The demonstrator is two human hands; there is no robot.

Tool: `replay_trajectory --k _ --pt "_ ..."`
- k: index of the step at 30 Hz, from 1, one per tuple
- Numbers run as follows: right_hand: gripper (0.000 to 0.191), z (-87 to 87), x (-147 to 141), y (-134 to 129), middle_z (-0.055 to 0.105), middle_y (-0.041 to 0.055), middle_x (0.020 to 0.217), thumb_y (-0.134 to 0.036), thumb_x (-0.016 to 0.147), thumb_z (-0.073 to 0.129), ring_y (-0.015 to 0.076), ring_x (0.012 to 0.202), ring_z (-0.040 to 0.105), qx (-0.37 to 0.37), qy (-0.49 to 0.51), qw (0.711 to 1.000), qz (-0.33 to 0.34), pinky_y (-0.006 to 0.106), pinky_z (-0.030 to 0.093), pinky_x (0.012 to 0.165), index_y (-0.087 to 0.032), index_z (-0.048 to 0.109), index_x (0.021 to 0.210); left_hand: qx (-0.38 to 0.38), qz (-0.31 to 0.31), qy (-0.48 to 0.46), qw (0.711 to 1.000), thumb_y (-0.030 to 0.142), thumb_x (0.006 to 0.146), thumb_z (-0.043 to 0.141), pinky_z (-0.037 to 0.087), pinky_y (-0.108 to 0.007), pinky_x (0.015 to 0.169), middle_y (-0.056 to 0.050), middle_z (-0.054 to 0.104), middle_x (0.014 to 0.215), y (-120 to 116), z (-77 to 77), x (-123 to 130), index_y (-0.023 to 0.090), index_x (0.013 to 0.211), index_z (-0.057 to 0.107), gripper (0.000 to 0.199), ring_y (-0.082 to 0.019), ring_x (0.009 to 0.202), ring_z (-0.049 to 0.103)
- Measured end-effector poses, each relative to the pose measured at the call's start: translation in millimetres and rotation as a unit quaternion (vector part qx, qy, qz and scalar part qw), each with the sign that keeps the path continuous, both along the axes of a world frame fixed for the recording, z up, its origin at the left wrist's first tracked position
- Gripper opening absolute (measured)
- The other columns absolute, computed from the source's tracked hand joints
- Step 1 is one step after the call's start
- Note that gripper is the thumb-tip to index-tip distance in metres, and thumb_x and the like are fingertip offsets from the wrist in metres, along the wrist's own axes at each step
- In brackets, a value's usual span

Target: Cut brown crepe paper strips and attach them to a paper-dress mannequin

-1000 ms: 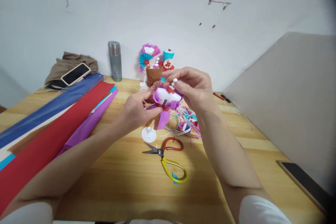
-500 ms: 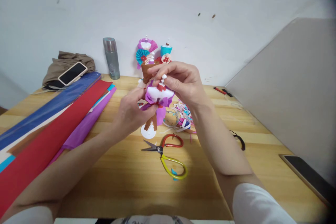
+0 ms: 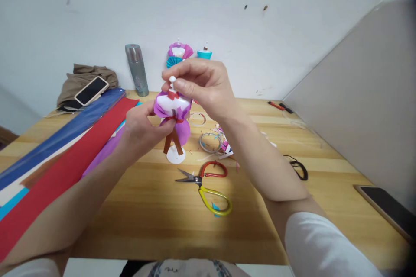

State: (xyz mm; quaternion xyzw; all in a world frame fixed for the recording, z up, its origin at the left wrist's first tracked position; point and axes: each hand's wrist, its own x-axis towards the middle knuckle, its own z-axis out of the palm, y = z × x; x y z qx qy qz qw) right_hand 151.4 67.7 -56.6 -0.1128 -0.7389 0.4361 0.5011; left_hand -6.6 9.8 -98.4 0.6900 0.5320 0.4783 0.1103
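A miniature dress form (image 3: pixel 171 106) with a white body is dressed in purple paper, with a red band round its neck and another at its waist. Brown paper strips hang down over its round white base (image 3: pixel 176 156). My left hand (image 3: pixel 139 132) grips it from the left at the waist, thumb in front. At the neck, just under the white knob (image 3: pixel 172 79), the thumb and fingers of my right hand (image 3: pixel 208 84) are closed; the far fingertips are partly hidden. Open-bladed scissors (image 3: pixel 196 180) with red and yellow handles lie on the table below.
Behind stand more dressed forms, one purple (image 3: pixel 178 51) and one turquoise (image 3: pixel 204 54). Coloured paper sheets (image 3: pixel 78 151), a phone (image 3: pixel 92 91) and a flask (image 3: pixel 137 71) are at left. Paper scraps (image 3: pixel 225 143) and rings lie mid-table; another phone (image 3: pixel 386 207) is at right.
Both hands and the dress form have moved left. Its base shows more fully, and my right hand now covers more of the forms behind. The camera view has shifted slightly.
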Motion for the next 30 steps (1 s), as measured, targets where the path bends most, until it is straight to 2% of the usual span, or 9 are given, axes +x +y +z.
replay_trajectory --k 4,10,15,19,26,30 --pt "0.021 -7.9 0 0 0.073 -0.001 0.087 -0.047 0.077 0.073 0.02 0.088 0.069 -0.024 -0.054 0.997 -0.054 0.037 0.059 0.084 -0.027 0.069 0.084 -0.004 0.004 0.0 1.0 0.017 0.066 0.067 0.047 -0.027 0.061 0.002 0.068 0.069 7 -11.1 4 0.019 0.074 0.066 0.008 -0.015 0.065 0.059" --pt "0.022 -10.6 6 1 0.074 0.0016 0.088 -0.047 0.079 0.072 0.0202 0.091 0.067 -0.031 -0.062 0.992 -0.108 0.035 0.057 0.081 -0.026 0.068 0.086 0.029 -0.001 0.015 0.999 0.021 0.069 0.065 0.045 -0.027 0.061 0.0 0.068 0.07 13 -18.0 9 0.018 0.074 0.066 0.006 -0.015 0.065 0.059" --pt "0.028 -14.4 15 6 0.074 0.0019 0.091 -0.05 0.074 0.075 0.0211 0.088 0.069 -0.024 -0.015 0.996 -0.087 0.038 0.058 0.08 -0.025 0.07 0.085 0.015 -0.013 -0.004 1.0 0.027 0.071 0.068 0.048 -0.031 0.068 -0.002 0.07 0.074 12 -19.0 12 0.018 0.071 0.066 0.009 -0.018 0.07 0.062" --pt "0.023 -18.7 19 8 0.074 0.002 0.086 -0.047 0.075 0.075 0.0212 0.085 0.07 -0.009 0.008 0.996 -0.09 0.039 0.059 0.08 -0.027 0.071 0.085 0.015 -0.022 -0.014 1.0 0.026 0.071 0.069 0.049 -0.033 0.071 -0.003 0.071 0.077 12 -20.1 14 0.018 0.072 0.066 0.008 -0.018 0.072 0.062" --pt "0.012 -20.7 20 9 0.075 -0.0005 0.084 -0.033 0.077 0.075 0.0176 0.081 0.069 -0.03 0.043 0.997 -0.06 0.036 0.058 0.082 -0.029 0.075 0.088 0.024 -0.034 -0.029 0.999 0.025 0.07 0.071 0.05 -0.031 0.071 -0.003 0.07 0.079 13 -24.8 13 0.019 0.075 0.066 0.009 -0.017 0.073 0.063" --pt "0.015 -21.5 20 8 0.076 0.0004 0.087 -0.038 0.075 0.076 0.0207 0.087 0.07 -0.024 0.042 0.996 -0.078 0.039 0.059 0.082 -0.03 0.075 0.088 0.015 -0.032 -0.029 0.999 0.027 0.071 0.072 0.05 -0.033 0.074 -0.004 0.07 0.082 11 -23.7 11 0.019 0.076 0.066 0.011 -0.018 0.076 0.064"
